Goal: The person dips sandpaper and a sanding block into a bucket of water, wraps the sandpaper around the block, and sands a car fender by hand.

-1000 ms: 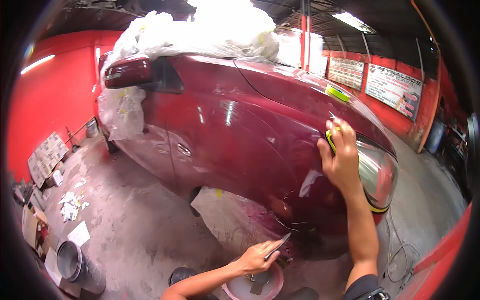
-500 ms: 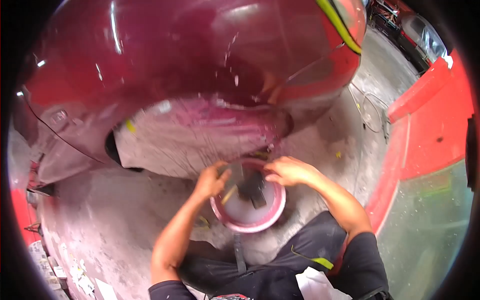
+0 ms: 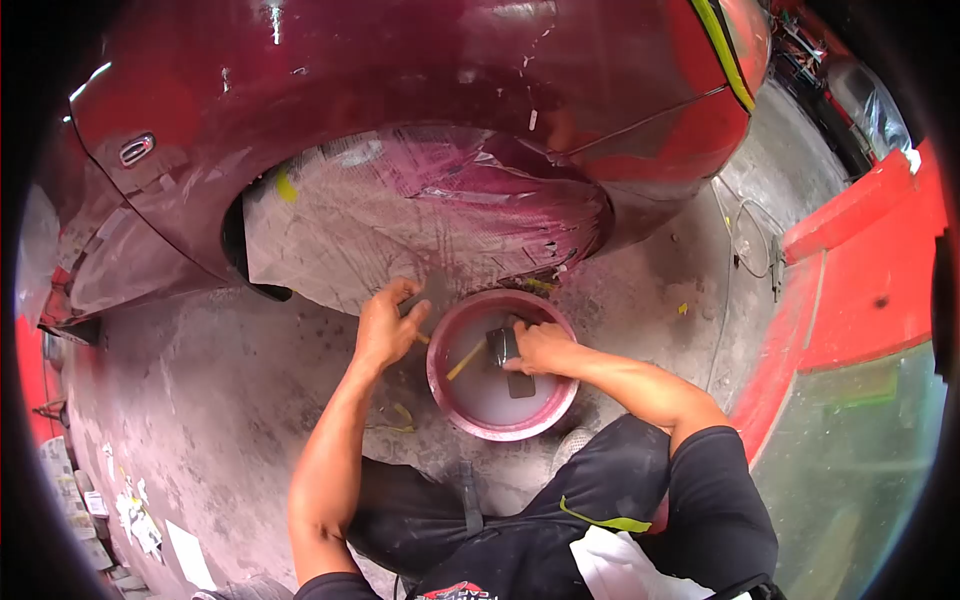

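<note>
My left hand (image 3: 382, 328) is just left of the basin, its thumb and fingers closed on a thin dark grey sheet of sandpaper (image 3: 432, 296). My right hand (image 3: 545, 349) reaches over the right rim of the round reddish basin (image 3: 440, 395), which holds cloudy water. Its fingers grip a small black block (image 3: 500, 345). Below that block, a second dark flat piece (image 3: 521, 385) lies in the basin. A yellowish stick (image 3: 466, 360) slants at the basin's left side, partly hidden behind the black block.
Ahead stands a dark red car body (image 3: 400, 80), its wheel arch covered with paint-stained newspaper (image 3: 370, 220). A red panel (image 3: 870, 270) is on the right. A hose (image 3: 735, 230) lies on the concrete floor, and paper scraps (image 3: 140, 520) lie at lower left.
My left hand has moved left, away from above the basin, with the sandpaper. My right hand has come from the rim into the basin, onto the black block. The view has shifted slightly.
</note>
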Demonstrator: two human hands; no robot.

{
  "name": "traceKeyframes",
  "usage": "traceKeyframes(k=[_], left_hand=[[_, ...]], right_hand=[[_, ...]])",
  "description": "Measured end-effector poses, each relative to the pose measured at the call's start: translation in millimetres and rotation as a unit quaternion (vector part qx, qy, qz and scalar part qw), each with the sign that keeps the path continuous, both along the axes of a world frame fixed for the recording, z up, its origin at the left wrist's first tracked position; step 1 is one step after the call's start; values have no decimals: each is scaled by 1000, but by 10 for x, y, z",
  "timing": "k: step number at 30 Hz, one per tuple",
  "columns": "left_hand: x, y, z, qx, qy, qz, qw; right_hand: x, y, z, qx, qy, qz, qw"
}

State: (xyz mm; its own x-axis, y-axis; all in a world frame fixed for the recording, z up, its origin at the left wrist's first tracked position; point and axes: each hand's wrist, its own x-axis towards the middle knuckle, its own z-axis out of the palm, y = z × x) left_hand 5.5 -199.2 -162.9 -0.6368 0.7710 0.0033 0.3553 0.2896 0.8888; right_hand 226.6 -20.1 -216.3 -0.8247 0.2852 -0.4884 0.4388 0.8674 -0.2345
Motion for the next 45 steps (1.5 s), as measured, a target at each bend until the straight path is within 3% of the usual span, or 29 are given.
traceKeyframes(k=[1,5,9,10,16,18,22,25,29,31,35,39,41,45], left_hand=[[0,-24,-7,0,0,1,1000],[29,49,223,120,-325,-87,934],[203,41,634,170,-384,-101,902],[207,42,678,182,-422,-101,882],[191,53,643,167,-410,-71,894],[188,80,586,145,-394,-57,906],[185,165,429,114,-301,-32,946],[166,196,294,91,-215,-54,971],[228,216,289,100,-164,-63,979],[187,227,246,60,-115,-58,990],[154,228,186,73,-154,-34,985],[254,261,234,90,-194,-91,973],[376,267,381,88,-208,-118,967],[509,279,493,91,-260,-96,956]], right_hand=[[37,-39,-43,-20,-17,-23,999],[77,-3,-448,-40,-36,-15,998],[31,27,-646,-52,-28,-12,998],[7,74,-516,-75,-48,-12,996],[-62,449,580,-80,-184,56,978],[18,442,1023,-125,-81,49,988],[82,458,1336,-187,-49,123,973],[157,478,1588,-222,-24,77,972],[209,527,1515,-169,34,104,980],[201,561,1365,-205,53,74,975],[267,557,1660,-261,66,9,963],[233,435,1748,-179,329,17,927],[92,290,1501,-125,478,24,869],[-66,141,1203,36,557,83,826]])
